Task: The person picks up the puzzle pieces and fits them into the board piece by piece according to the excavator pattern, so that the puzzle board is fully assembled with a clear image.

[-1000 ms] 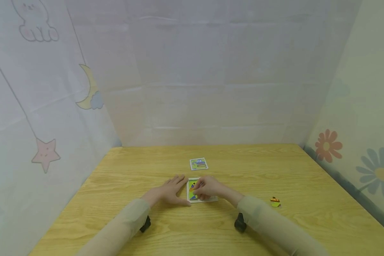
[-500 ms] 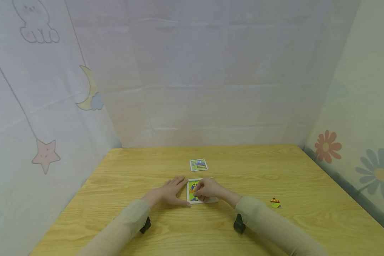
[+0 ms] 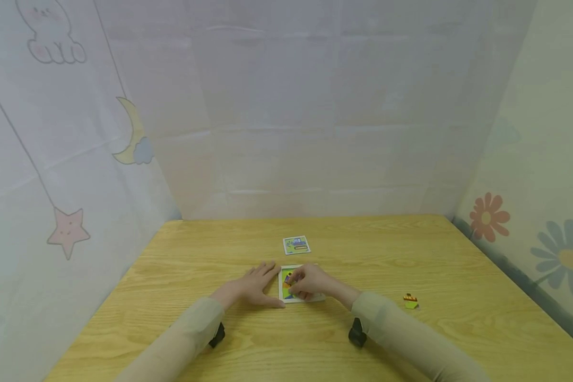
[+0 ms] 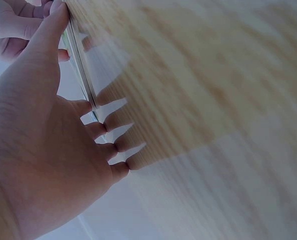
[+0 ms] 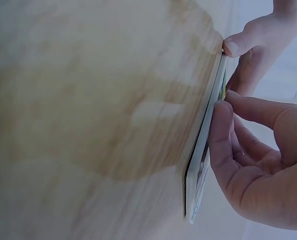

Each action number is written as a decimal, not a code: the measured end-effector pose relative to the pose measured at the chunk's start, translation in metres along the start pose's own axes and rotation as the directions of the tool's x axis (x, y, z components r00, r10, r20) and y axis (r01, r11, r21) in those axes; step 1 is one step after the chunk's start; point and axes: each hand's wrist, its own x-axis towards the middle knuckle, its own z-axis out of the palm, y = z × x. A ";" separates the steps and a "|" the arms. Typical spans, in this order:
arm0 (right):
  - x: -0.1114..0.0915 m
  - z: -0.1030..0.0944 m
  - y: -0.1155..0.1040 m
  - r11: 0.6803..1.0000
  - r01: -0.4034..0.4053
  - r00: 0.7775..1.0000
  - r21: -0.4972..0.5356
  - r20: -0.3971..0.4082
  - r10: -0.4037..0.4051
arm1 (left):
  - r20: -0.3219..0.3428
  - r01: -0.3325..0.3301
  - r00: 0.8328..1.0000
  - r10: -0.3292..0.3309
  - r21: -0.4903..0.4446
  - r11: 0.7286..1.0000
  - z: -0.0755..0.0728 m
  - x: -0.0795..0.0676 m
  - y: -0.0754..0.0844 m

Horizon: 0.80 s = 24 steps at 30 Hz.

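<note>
Tray (image 3: pixel 280 289): white rim, lies on the table (image 3: pixel 219 249), between the two hands. Edge-on in both wrist views, reads as a thin slab.
Inlay (image 3: pixel 285 276): inside the tray rim, mostly green on the left part, with blue, yellow and orange shapes. Right part mostly hidden by the right hand.
Left hand (image 3: pixel 258 286): palm down at the tray's left side. Fingers wide, thumb well off from the rest, nothing gripped. Thumb tip touches the near left corner of the rim, index tip is at the far left corner.
Right hand (image 3: pixel 310 280): over the tray, coming in from the right. Fingers curled, thumb and index narrow, tips together at the inlay. Can't tell if they pinch a piece or only press; the tips hide it.
Card (image 3: pixel 296 245): small, white border, print in green and blue with some red. On the table just beyond the tray, apart from it.
Loose pieces: one red-brown piece (image 3: pixel 410 297) and one yellow-green piece (image 3: pixel 411 305), close together, well right of the tray, beyond the right sleeve (image 3: pixel 401 329).
Wrists: black unit at each cuff, left unit (image 3: pixel 217 335), right unit (image 3: pixel 357 335).
Backdrop: pale cloth (image 3: pixel 277 106) behind the table; pink star (image 3: pixel 69 232) left, red flower (image 3: pixel 489 217) right.
</note>
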 end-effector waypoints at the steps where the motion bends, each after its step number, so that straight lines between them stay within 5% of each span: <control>1: 0.000 0.000 0.000 1.000 -0.003 1.000 -0.005 0.000 0.003 | 0.003 -0.001 1.000 0.001 -0.003 1.000 0.000 0.000 0.000; 24: 0.001 -0.001 0.001 0.993 0.065 0.998 -0.099 0.015 -0.064 | 0.007 -0.011 1.000 0.011 -0.011 1.000 0.001 0.002 -0.002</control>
